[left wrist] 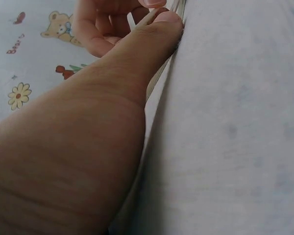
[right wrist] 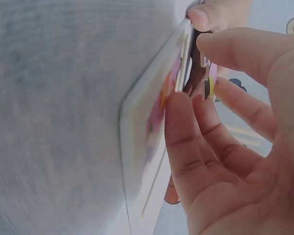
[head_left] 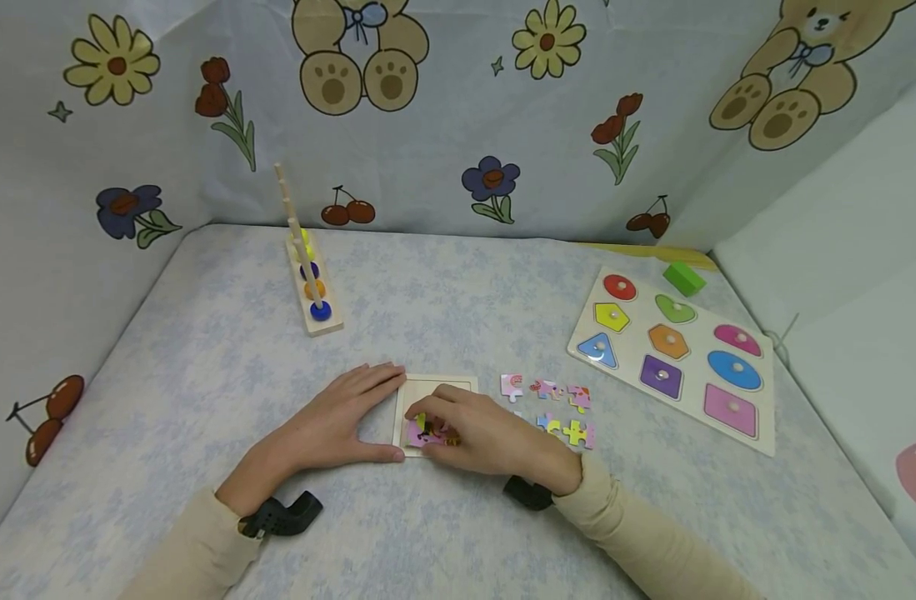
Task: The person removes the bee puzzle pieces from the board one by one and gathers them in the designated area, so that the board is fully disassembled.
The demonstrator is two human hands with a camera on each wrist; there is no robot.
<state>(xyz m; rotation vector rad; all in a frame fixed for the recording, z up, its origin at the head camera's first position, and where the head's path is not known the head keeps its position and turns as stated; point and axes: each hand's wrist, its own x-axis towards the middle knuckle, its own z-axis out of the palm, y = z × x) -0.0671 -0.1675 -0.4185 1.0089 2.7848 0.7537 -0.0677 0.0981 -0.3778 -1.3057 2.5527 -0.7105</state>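
Observation:
A small square wooden puzzle tray [head_left: 458, 381] lies in front of me, with pink and yellow jigsaw pieces [head_left: 418, 437] at its lower left. My left hand [head_left: 336, 421] rests flat beside the tray, fingers straight, with thumb and fingertips at its left edge. Over the tray, my right hand [head_left: 483, 429] pinches a jigsaw piece [right wrist: 206, 89], seen nearly edge-on in the right wrist view. The right hand covers much of the tray in the head view. Loose jigsaw pieces [head_left: 575, 432] lie right of the tray, some partly behind the right hand.
At the right lies a shape-peg board [head_left: 698, 387] with coloured knobbed shapes, a green block [head_left: 684, 278] by its far edge. A wooden stand [head_left: 327, 326] with coloured rings and an upright stick is at the back left. A printed cloth [head_left: 427, 167] hangs behind the table.

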